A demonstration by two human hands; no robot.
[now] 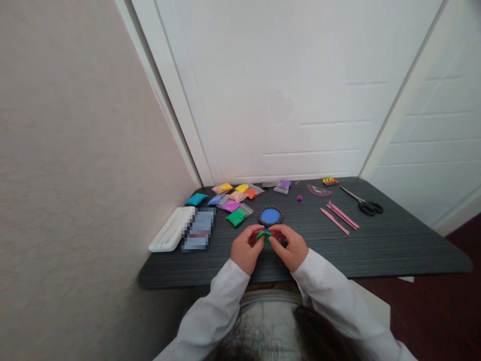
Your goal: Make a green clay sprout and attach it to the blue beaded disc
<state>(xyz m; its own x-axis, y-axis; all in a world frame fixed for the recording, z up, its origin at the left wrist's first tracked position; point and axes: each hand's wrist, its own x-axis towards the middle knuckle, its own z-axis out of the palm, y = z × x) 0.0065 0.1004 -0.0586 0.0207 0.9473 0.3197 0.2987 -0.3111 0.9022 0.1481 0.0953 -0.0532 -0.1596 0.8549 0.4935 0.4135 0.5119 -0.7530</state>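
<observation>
Between my fingertips is a curved piece of green modelling clay [265,236], held over the front part of the table. My left hand [246,250] pinches it from the left side. From the right, the fingers of my right hand [291,249] close on the same piece. Just beyond my hands lies a blue clay disc [271,216] with a dark, beaded rim. Something reddish shows behind my fingers, too covered to make out. A bag of green clay [236,216] rests to the left of the disc.
Several colourful clay bags [232,205] lie at the back left, near a white tray [173,229] and a pixelated rectangle [199,229]. Rightward are pink modelling tools [340,218], black-handled scissors [366,204], a clear pink curved piece [319,190] and a small purple lump [299,198]. A wall borders the left.
</observation>
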